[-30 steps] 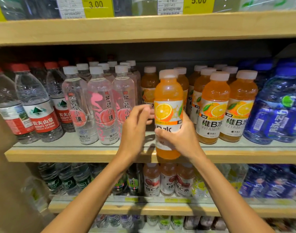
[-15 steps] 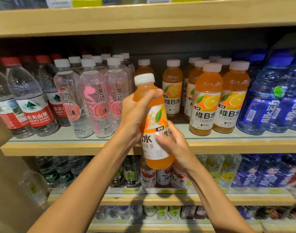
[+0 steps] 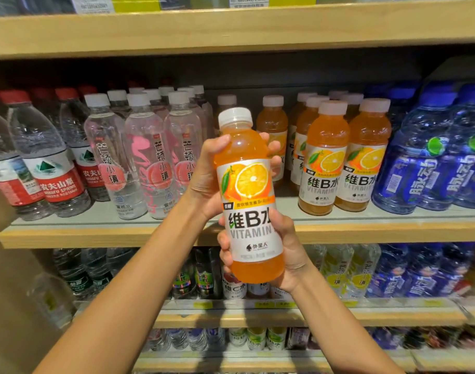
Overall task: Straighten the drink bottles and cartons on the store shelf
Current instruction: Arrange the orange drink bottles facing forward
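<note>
An orange vitamin drink bottle [image 3: 249, 195] with a white cap is held upright in front of the middle shelf [image 3: 96, 234], label facing me. My left hand [image 3: 208, 176] grips its upper half from the left, fingers wrapped behind. My right hand [image 3: 290, 255] grips its lower half from the right. More orange bottles [image 3: 344, 157] stand in rows on the shelf to the right, with a gap behind the held bottle.
Clear peach-label bottles [image 3: 147, 160] and red-capped water bottles [image 3: 50, 163] stand left of the gap. Blue bottles [image 3: 430, 157] fill the right end. A wooden shelf [image 3: 231, 28] lies above; lower shelves hold more drinks [image 3: 347, 271].
The orange bottle has come off the shelf toward me, tilted, then stood upright with its label turned to face me. My left hand moved from beside it to gripping its top.
</note>
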A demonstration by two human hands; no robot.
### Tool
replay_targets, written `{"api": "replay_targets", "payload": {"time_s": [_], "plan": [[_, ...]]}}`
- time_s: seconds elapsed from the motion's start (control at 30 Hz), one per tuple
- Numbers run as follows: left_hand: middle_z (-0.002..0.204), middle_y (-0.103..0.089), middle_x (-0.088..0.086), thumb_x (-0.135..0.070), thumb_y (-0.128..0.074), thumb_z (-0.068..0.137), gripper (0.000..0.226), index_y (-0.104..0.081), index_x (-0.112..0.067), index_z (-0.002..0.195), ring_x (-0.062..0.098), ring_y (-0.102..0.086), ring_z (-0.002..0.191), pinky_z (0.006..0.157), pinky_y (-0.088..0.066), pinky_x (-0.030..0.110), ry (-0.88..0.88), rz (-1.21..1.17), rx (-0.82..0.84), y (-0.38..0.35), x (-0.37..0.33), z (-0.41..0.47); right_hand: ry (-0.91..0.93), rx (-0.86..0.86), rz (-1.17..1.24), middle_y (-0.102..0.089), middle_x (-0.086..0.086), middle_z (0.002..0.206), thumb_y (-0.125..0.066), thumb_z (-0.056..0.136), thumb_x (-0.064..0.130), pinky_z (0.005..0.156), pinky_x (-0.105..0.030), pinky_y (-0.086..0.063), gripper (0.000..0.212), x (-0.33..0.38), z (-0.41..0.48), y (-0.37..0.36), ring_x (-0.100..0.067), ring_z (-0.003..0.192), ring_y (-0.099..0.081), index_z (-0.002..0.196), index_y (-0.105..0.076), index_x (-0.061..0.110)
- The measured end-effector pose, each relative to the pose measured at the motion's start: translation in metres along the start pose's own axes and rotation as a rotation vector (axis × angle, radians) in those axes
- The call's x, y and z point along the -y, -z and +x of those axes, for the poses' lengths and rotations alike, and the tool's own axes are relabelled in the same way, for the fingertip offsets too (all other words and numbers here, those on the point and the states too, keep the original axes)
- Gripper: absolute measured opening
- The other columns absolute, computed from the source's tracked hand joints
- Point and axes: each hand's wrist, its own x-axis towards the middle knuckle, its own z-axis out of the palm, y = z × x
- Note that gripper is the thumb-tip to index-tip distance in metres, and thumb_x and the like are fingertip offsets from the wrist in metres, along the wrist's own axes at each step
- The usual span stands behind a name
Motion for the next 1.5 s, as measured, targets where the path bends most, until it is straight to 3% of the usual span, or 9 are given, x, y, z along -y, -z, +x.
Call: {"api": "replay_targets", "payload": {"time_s": [0.13,0.3,0.53,0.77,1.0,1.13,1.23,1.37,1.5], "plan": [[0.108,-0.068,0.011,-0.06,-0.08,0.057,0.084,-0.058,-0.009,0.12,0.022,-0.066,0.096,0.084,-0.053,0.034,-0.048,0.374,-0.329,0.001,0.004,-0.006,0.121,-0.27,-0.188,-0.066,-0.017,0.09,-0.083,0.058,0.052,0.069,-0.036,-0.056,0.079,0.007,-0.007,0.0,-0.026,0.072,-0.065,0.114,-0.057,0.004],[0.061,-0.065,-0.012,-0.043,-0.044,0.098,0.031,-0.06,-0.018,0.089,-0.002,-0.062,0.058,0.056,-0.047,0.011,-0.236,0.728,-0.608,-0.01,0.014,-0.009,0.305,-0.651,-0.587,-0.073,-0.011,0.097,-0.079,0.064,0.044,0.078,-0.039,-0.058,0.055,0.016,-0.012,-0.001,-0.026,0.088,-0.07,0.109,-0.065,0.016],[0.102,-0.071,0.003,-0.045,-0.077,0.073,0.058,-0.058,-0.015,0.119,0.013,-0.07,0.089,0.078,-0.057,0.03,-0.295,0.726,-0.775,-0.039,0.02,0.003,0.434,-0.967,-1.226,-0.064,0.018,0.088,-0.065,0.066,0.041,0.065,-0.018,-0.047,0.054,0.006,-0.008,-0.01,0.001,0.08,-0.062,0.115,-0.05,0.027],[0.073,-0.07,0.001,-0.017,-0.08,0.072,0.019,-0.067,-0.014,0.086,0.016,-0.069,0.068,0.063,-0.056,0.03,-0.363,0.545,-0.762,-0.034,0.015,0.006,0.408,-0.768,-0.997,-0.066,0.007,0.114,-0.07,0.076,0.039,0.085,-0.025,-0.052,0.062,0.006,-0.014,-0.009,-0.008,0.104,-0.064,0.13,-0.043,0.023],[0.087,-0.071,0.009,-0.027,-0.092,0.035,0.055,-0.076,-0.007,0.084,0.023,-0.069,0.07,0.066,-0.057,0.032,-0.037,0.063,-0.294,-0.017,-0.002,-0.004,0.056,-0.252,-0.276,-0.065,-0.021,0.118,-0.077,0.069,0.052,0.092,-0.042,-0.052,0.072,0.023,-0.02,-0.002,-0.035,0.102,-0.066,0.127,-0.058,0.012],[0.09,-0.069,0.009,-0.031,-0.093,0.041,0.064,-0.071,-0.007,0.095,0.023,-0.068,0.075,0.072,-0.057,0.032,-0.001,0.006,-0.149,-0.003,0.003,-0.006,0.044,-0.383,-0.459,-0.072,-0.012,0.103,-0.079,0.059,0.061,0.082,-0.033,-0.055,0.09,0.015,-0.012,-0.004,-0.022,0.094,-0.07,0.124,-0.054,0.004],[0.097,-0.07,0.009,-0.038,-0.092,0.044,0.067,-0.071,-0.008,0.101,0.022,-0.069,0.085,0.082,-0.055,0.035,-0.003,0.035,-0.147,0.007,0.006,-0.008,0.093,-0.461,-0.594,-0.073,-0.006,0.096,-0.073,0.067,0.06,0.078,-0.03,-0.055,0.069,0.011,-0.01,-0.009,-0.018,0.088,-0.07,0.113,-0.061,0.009],[0.106,-0.072,0.01,-0.057,-0.087,0.046,0.083,-0.064,-0.013,0.112,0.021,-0.07,0.095,0.079,-0.057,0.036,-0.06,0.41,-0.391,0.009,0.005,-0.009,0.255,-0.566,-0.767,-0.071,0.007,0.087,-0.061,0.086,0.037,0.069,-0.019,-0.051,0.026,0.007,-0.008,-0.01,-0.006,0.082,-0.066,0.102,-0.061,0.017],[0.096,-0.073,-0.001,-0.059,-0.07,0.074,0.059,-0.063,-0.014,0.111,0.01,-0.071,0.087,0.071,-0.054,0.024,-0.167,0.789,-0.646,0.0,0.005,-0.013,0.323,-0.74,-0.913,-0.071,0.004,0.093,-0.066,0.078,0.049,0.073,-0.025,-0.053,0.045,0.003,-0.004,-0.009,-0.008,0.085,-0.067,0.107,-0.057,0.015]]}}
